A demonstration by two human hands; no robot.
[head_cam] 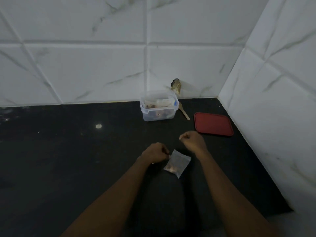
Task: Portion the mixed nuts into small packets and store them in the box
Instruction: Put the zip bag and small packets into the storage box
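The small clear plastic packet of nuts [177,163] is just over the black counter [68,151], its corner pinched in the left hand [154,153] grip. The right hand [193,140] is curled and looks empty. A loose seal could spill nuts short of the clear plastic box [158,107].

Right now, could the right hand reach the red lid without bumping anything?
Probably yes. The right hand hovers just short of the lid, with only bare counter between them; the box and spoon sit farther left, and the left hand holds the packet.
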